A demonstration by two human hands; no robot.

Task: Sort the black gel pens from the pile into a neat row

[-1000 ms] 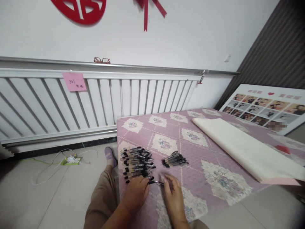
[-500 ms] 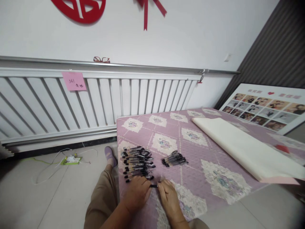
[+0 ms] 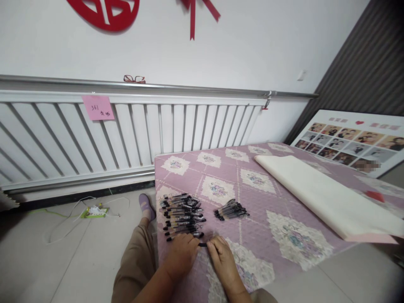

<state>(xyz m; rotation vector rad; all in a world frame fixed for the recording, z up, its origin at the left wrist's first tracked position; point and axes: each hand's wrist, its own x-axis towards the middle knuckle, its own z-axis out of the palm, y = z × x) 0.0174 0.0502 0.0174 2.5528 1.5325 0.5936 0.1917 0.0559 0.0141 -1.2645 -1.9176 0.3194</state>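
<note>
Between my two hands a black pen shows only as a short dark length. My left hand is closed around its left end, and my right hand grips the right end. The fingers cover the rest of it. Just beyond my left hand lies a large pile of black-capped clear pens, side by side in rough rows. A smaller fanned bunch of similar pens rests past my right hand. All of this is on a table with a purple, flower-patterned cloth.
A folded cream sheet lies across the right of the table, near a photo board. Behind is a white radiator with a pink note; glasses sit on the pipe. A power strip with cables lies on the floor.
Both hands stay nearly in place on the pen; my right hand has shifted very slightly. The pen piles have not moved.
</note>
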